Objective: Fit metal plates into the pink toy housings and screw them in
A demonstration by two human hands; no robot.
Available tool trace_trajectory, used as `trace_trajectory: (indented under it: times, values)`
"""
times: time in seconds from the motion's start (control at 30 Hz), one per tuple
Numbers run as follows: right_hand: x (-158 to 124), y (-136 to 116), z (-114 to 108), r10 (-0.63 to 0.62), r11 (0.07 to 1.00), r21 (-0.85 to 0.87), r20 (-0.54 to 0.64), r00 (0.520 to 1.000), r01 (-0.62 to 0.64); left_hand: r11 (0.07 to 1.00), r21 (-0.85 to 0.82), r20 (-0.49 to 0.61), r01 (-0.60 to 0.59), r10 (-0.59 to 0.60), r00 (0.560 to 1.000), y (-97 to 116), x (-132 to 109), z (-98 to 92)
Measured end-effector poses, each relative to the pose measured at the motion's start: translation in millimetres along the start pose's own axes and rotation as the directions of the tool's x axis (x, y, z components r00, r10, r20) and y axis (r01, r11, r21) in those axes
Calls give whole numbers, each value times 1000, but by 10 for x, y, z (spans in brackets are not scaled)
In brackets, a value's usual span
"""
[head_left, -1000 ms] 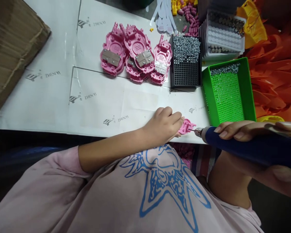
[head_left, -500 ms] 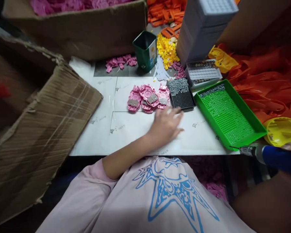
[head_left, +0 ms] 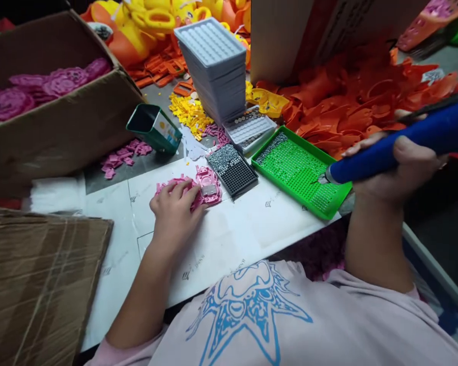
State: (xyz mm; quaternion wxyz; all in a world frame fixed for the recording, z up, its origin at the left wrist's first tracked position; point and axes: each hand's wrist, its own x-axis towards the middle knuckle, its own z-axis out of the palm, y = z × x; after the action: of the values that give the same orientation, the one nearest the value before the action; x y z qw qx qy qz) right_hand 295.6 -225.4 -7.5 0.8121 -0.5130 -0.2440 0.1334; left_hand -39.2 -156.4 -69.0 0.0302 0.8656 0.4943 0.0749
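My left hand [head_left: 175,211] lies over a small group of pink plastic casings [head_left: 208,187] with grey metal plates; its fingers are spread and bent, touching the casings on the left and partly covering them. In my right hand [head_left: 400,168] is a blue electric screwdriver [head_left: 381,152], gripped around its body. The driver's tip is above the near end of a green perforated tray [head_left: 269,170] holding many small screws; whether it touches one I cannot tell. Between the casings and that tray sits a black screw tray [head_left: 238,178], its far half filled with screws.
A dark green cup [head_left: 152,129] stands tilted behind the casings, beside small pink pieces [head_left: 124,157]. Stacked white trays [head_left: 221,81] rise farther back. Orange parts [head_left: 339,122] heap behind the green tray. Cardboard boxes [head_left: 61,127] border the left side.
My view has swung to the right. My left hand has moved from beside the black tray onto the pink casings. The screwdriver has come up over the green tray, with my right hand now in full view.
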Motion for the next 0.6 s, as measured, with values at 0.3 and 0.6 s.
trace_trajectory:
  times: [0.3,0.6]
  values:
    - [242,437,169,-69,998,8,77,995,69,973,-54,-122,-226,219,968,148,-123,-170]
    - [337,606,216,-6,999,-32,106,994,9,775,-309,33,-550,587,809,848,-269,72]
